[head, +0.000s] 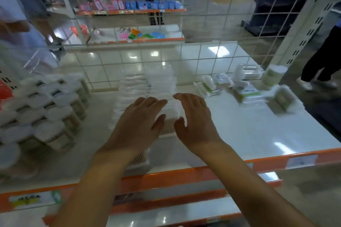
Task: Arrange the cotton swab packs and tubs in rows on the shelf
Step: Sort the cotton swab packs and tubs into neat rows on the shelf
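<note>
A row of clear flat cotton swab packs (147, 86) runs from the wire back panel toward the shelf's front, in the middle of the white shelf (239, 131). My left hand (140, 121) and my right hand (195, 116) lie side by side over the nearest pack (168, 125), fingers relaxed and spread, resting on its sides. Round swab tubs (42, 112) with white lids stand packed in rows on the left. Loose packs (215, 83) and tubs (249, 72) lie scattered at the back right. The picture is motion-blurred.
An orange rail (166, 177) edges the shelf front, with lower shelves beneath. A white wire grid (184, 61) backs the shelf. A person in dark trousers (321, 55) stands at the right, another person at the far left (24, 24).
</note>
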Motion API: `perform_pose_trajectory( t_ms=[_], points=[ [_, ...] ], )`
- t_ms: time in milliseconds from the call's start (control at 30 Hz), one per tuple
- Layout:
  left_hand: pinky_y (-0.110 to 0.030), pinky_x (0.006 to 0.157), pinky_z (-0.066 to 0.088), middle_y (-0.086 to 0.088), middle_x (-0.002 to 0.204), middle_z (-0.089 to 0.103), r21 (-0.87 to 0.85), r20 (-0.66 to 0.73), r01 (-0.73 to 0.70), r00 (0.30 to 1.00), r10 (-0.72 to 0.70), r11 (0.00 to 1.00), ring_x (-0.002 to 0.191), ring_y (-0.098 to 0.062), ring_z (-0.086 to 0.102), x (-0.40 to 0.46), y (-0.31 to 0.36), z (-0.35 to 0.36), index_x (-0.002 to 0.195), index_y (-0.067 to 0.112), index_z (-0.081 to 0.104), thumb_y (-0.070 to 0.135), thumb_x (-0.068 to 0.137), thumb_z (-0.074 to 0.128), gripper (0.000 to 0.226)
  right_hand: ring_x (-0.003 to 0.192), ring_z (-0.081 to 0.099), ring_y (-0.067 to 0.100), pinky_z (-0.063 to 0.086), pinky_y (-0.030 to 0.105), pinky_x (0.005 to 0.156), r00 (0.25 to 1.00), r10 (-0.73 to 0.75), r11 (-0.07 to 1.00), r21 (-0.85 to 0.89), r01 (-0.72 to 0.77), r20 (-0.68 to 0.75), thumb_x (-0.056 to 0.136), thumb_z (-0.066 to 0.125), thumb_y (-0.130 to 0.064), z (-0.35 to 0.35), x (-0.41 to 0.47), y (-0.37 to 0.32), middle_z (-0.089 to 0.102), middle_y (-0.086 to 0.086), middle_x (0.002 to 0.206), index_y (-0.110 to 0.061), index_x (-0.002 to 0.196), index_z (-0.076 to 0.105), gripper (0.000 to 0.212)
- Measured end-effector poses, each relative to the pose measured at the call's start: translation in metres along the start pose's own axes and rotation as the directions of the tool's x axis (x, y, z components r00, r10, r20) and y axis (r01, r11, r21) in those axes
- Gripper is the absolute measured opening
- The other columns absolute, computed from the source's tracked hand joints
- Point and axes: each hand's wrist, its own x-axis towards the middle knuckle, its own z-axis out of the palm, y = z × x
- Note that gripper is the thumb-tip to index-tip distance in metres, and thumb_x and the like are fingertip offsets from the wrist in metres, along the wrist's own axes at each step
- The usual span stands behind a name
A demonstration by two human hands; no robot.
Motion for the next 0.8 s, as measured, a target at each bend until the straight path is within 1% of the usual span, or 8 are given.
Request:
perform_pose_trajectory(
  t_ms=[167,267,433,500,567,633,733,800],
  points=[
    [-0.039,0.077,0.048,-0.011,0.104,0.066,0.016,0.009,-0.021,1.000,0.021,1.000,0.096,-0.031,0.060,0.027,0.031,0.020,0.118,0.005,0.060,0.023,0.083,0.049,0.041,0.130,0.031,0.019,0.023,0.033,0.107,1.000,0.009,1.000,-0.013,-0.010,-0.020,0.082,0.052,-0.002,-0.024,-0.002,0.043,0.045,0.002,0.134,-0.015,0.134,0.043,0.054],
    [-0.040,0.085,0.046,-0.012,0.112,0.064,-0.009,0.013,-0.018,1.000,0.018,1.000,0.104,-0.030,0.057,0.046,0.048,0.034,0.123,0.006,0.057,0.020,0.089,0.052,0.037,0.126,0.037,0.024,0.030,0.037,0.104,0.998,-0.003,1.000,-0.016,0.002,-0.067,0.082,0.055,-0.004,-0.037,0.001,0.069,0.050,0.006,0.129,-0.012,0.130,0.047,0.049],
    [-0.041,0.091,0.043,-0.009,0.119,0.060,-0.026,0.038,0.019,0.999,-0.018,0.999,0.110,-0.027,0.051,0.077,0.070,0.056,0.127,0.010,0.053,0.019,0.091,0.052,0.037,0.105,0.055,0.034,0.041,0.041,0.090,0.988,-0.046,0.997,-0.068,0.036,-0.145,0.078,0.054,-0.013,-0.049,0.021,0.120,0.062,0.014,0.109,-0.005,0.111,0.061,0.035],
    [-0.041,0.093,0.042,-0.008,0.122,0.058,-0.028,0.053,0.051,0.997,-0.049,0.998,0.112,-0.027,0.050,0.091,0.077,0.063,0.128,0.013,0.053,0.020,0.091,0.051,0.037,0.101,0.057,0.036,0.039,0.036,0.090,0.989,-0.044,0.996,-0.077,0.033,-0.142,0.078,0.056,-0.007,-0.051,0.037,0.139,0.064,0.016,0.105,-0.003,0.104,0.065,0.028],
    [-0.037,0.093,0.041,-0.007,0.124,0.056,0.027,0.087,0.077,0.993,-0.079,0.997,0.114,-0.025,0.048,0.107,0.083,0.070,0.128,0.015,0.052,0.023,0.092,0.047,0.037,0.104,0.054,0.035,0.033,0.028,0.091,0.995,0.007,0.998,-0.066,-0.014,-0.100,0.081,0.057,0.002,-0.054,0.055,0.155,0.063,0.017,0.108,-0.001,0.103,0.066,0.024],
    [-0.034,0.089,0.038,-0.006,0.124,0.055,0.124,0.124,0.088,0.987,-0.103,0.988,0.115,-0.024,0.046,0.123,0.086,0.076,0.129,0.017,0.049,0.026,0.094,0.044,0.037,0.105,0.053,0.034,0.034,0.030,0.091,0.996,0.015,0.998,-0.055,-0.020,-0.085,0.081,0.055,0.005,-0.057,0.075,0.166,0.063,0.015,0.109,-0.002,0.102,0.066,0.024],
    [-0.037,0.088,0.041,-0.010,0.119,0.057,0.202,0.151,0.076,0.983,-0.108,0.976,0.111,-0.027,0.049,0.142,0.088,0.085,0.125,0.012,0.052,0.024,0.093,0.043,0.035,0.105,0.055,0.028,0.037,0.029,0.090,0.997,0.028,0.999,-0.019,-0.030,-0.074,0.083,0.053,0.003,-0.057,0.102,0.177,0.062,0.013,0.109,-0.003,0.102,0.066,0.023],
    [-0.040,0.089,0.044,-0.011,0.116,0.058,0.221,0.171,0.082,0.978,-0.122,0.972,0.109,-0.028,0.051,0.151,0.089,0.091,0.124,0.011,0.053,0.023,0.092,0.044,0.035,0.108,0.053,0.025,0.036,0.026,0.090,0.998,0.061,0.998,-0.030,-0.062,-0.024,0.085,0.052,0.002,-0.054,0.115,0.184,0.060,0.012,0.113,-0.004,0.106,0.064,0.024]
  ],
)
